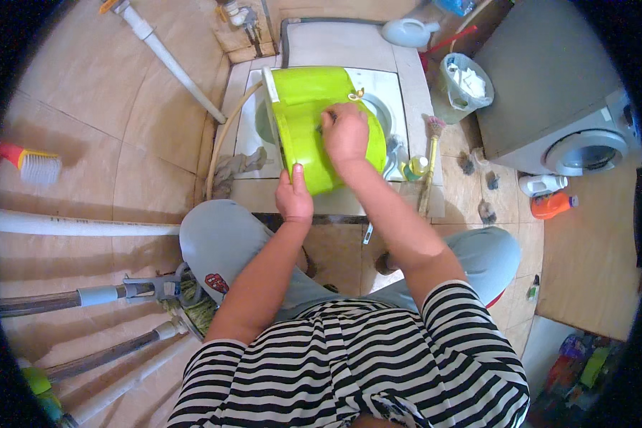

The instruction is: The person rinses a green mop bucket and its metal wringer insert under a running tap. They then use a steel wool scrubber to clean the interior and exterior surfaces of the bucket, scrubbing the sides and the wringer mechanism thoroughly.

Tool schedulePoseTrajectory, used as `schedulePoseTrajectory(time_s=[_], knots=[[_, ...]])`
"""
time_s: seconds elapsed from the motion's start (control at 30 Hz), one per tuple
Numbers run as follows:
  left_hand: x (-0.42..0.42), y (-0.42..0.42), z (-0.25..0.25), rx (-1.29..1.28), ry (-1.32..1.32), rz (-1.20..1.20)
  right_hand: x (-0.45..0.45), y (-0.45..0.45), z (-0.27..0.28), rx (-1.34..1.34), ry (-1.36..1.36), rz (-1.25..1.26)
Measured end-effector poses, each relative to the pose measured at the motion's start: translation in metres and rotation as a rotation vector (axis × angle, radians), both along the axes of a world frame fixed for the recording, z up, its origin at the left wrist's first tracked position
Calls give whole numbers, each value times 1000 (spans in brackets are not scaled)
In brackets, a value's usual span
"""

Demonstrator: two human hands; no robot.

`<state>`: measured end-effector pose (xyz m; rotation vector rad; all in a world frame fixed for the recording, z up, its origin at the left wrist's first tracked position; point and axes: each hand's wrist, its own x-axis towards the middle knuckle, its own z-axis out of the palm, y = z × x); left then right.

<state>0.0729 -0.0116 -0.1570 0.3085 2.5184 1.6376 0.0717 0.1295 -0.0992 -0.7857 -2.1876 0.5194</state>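
A lime-green plastic container (pixel 305 139) with a white rim (pixel 269 88) lies tilted on its side above a white squat toilet pan (pixel 249 155). My left hand (pixel 294 198) grips its near edge, thumb upright on the green wall and the fingers hidden behind. Against the outer wall my right hand (pixel 348 134) presses a small dark scouring pad (pixel 327 122), mostly covered by my fingers. A yellowish bottle of liquid (pixel 416 167) stands on the tiled ledge to the right. Beside it leans a yellow-handled brush (pixel 432 147) with pinkish bristles.
A grey rag (pixel 235 168) and a hose (pixel 214 155) lie on the left. Mops (pixel 155 289) and a white pipe (pixel 80 222) are by my left knee. To the right are a waste bin (pixel 465 85), a washing machine (pixel 556 96), and white (pixel 540 185) and orange bottles (pixel 551 206).
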Motion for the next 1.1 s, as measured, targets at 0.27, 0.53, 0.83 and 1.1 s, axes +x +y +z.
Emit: schedulePoseTrajectory(time_s=[0.27,0.53,0.83,1.1], knots=[[5,-5,-1,54,36,-29,34,-30,16,55,18,606],[7,-11,-8,-72,129,-20,-72,35,0,26,-211,549],[-9,-5,9,152,-162,23,-57,13,10,-51,-220,483],[-23,5,43,190,-125,-58,24,-47,24,49,-20,520]])
